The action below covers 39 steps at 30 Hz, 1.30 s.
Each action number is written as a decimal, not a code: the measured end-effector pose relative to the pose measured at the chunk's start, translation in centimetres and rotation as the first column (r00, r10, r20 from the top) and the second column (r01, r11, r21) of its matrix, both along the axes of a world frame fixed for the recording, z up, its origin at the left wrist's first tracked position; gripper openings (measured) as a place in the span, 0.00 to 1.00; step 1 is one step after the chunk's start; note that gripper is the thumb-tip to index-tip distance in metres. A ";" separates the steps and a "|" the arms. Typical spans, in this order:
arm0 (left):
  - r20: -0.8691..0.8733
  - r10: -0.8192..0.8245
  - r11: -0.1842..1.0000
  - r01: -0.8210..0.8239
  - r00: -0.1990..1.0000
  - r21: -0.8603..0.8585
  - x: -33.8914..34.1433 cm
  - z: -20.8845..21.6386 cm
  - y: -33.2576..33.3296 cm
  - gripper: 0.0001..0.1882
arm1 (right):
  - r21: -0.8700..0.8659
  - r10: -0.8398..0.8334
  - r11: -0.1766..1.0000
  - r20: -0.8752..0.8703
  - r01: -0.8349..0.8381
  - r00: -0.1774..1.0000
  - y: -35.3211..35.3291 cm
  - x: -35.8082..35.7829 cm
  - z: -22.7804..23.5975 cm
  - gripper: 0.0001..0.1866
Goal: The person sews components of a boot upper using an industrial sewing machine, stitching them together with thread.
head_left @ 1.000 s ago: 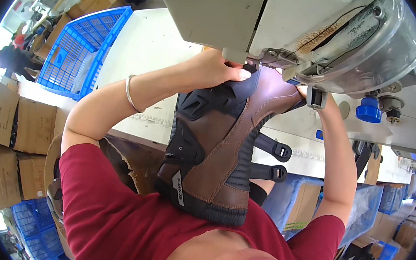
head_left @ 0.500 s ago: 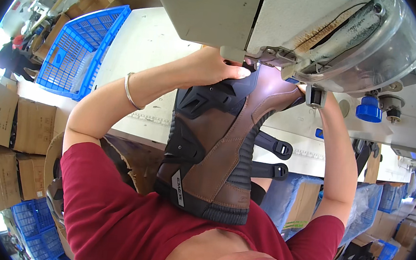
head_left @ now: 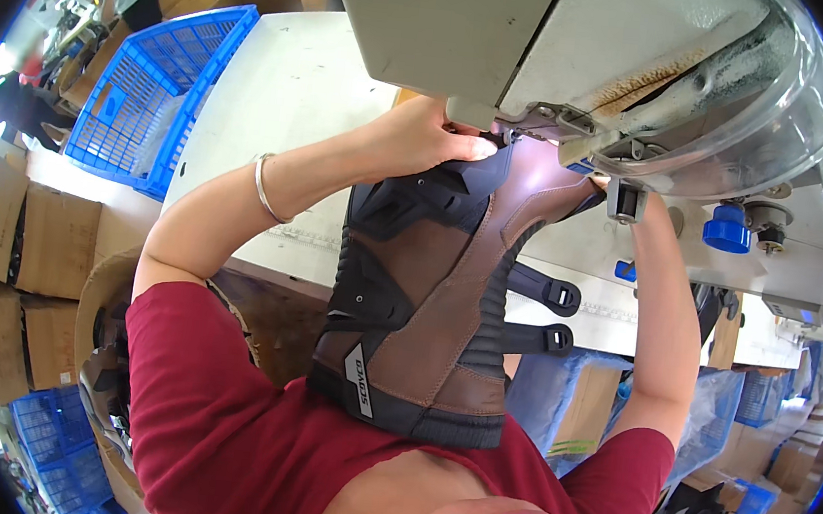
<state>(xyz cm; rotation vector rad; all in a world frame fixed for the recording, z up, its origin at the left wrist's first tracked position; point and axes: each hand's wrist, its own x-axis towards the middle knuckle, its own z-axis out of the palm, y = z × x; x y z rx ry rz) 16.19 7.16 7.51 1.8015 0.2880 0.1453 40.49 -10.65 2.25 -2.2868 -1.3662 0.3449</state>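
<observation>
A brown and black boot upper (head_left: 424, 328) hangs toward me from under a sewing machine head (head_left: 452, 38), its lower end against my chest. Black moulded guards sit on its left side, and two black buckle straps (head_left: 551, 295) stick out at its right. My left hand (head_left: 432, 142) is closed on the upper's far left edge, thumb on top, close to the machine's foot. At the far right edge of the upper is my right hand (head_left: 626, 190); the machine hides most of it, and only a bit of finger shows touching the edge.
A clear curved plastic guard (head_left: 779, 144) and a blue knob (head_left: 728, 228) belong to the machine. On the white table (head_left: 270, 75) stands a blue crate (head_left: 143, 107), at the left. Cardboard boxes (head_left: 56, 243) are stacked at left, with more crates at right. People work in the background.
The view has shifted slightly, and the boot upper sits a little further right in it. Both hands keep their places at its far edge. A background person at upper left has moved.
</observation>
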 end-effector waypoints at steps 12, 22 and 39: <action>-0.274 -0.470 0.824 0.305 0.839 -0.478 2.4 -2.4 6.2 0.30 | 0.300 0.228 0.927 0.027 -0.225 0.973 -8.7 -15.3 6.7 0.39; -0.158 -0.516 0.664 0.277 0.842 -0.695 1.8 -5.3 4.9 0.24 | 0.359 0.142 0.927 -0.071 -0.108 0.987 -11.7 -24.5 3.0 0.44; -0.181 -0.345 0.760 0.162 0.921 -0.629 0.3 -1.9 2.5 0.26 | 0.192 0.118 0.961 0.374 -0.201 0.920 -12.5 -21.4 7.7 0.27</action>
